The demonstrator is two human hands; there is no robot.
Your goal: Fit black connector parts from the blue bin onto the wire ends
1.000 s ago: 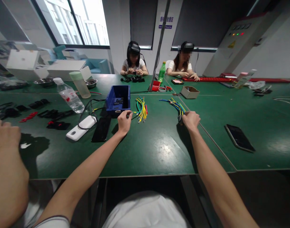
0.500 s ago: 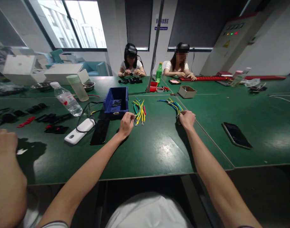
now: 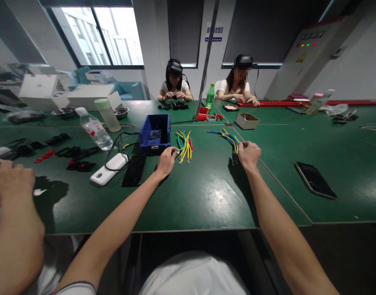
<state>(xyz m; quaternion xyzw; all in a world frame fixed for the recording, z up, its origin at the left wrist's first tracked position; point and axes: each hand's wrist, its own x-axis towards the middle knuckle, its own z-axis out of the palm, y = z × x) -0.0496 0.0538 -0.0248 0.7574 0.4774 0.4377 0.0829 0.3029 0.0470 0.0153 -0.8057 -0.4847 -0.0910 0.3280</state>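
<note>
My left hand (image 3: 167, 161) is closed in a pinch at the near left edge of a pile of short wires (image 3: 185, 148). These are mostly yellow and green with metal ring terminals, and a red piece lies at the pile's right side. The pinch appears to be on a wire's terminal end. To the right, my right hand (image 3: 249, 155) has its fingers closed at the right side of a second bundle of wires (image 3: 229, 138), blue, yellow and green with dark near ends. The fingers partly hide that bundle, and their grip looks to be on the wires.
A blue bin (image 3: 155, 133) with dark pieces stands behind my left hand. Beside it lie a black phone (image 3: 134, 170), a white power bank (image 3: 110, 169) and a water bottle (image 3: 97, 130). Another phone (image 3: 315, 179) lies right. A neighbour's arm (image 3: 15, 205) rests left; two people sit opposite.
The view has shifted slightly, so everything sits a little further right. Both hands stay by the same wires, and a ring terminal now shows at my left fingertips.
</note>
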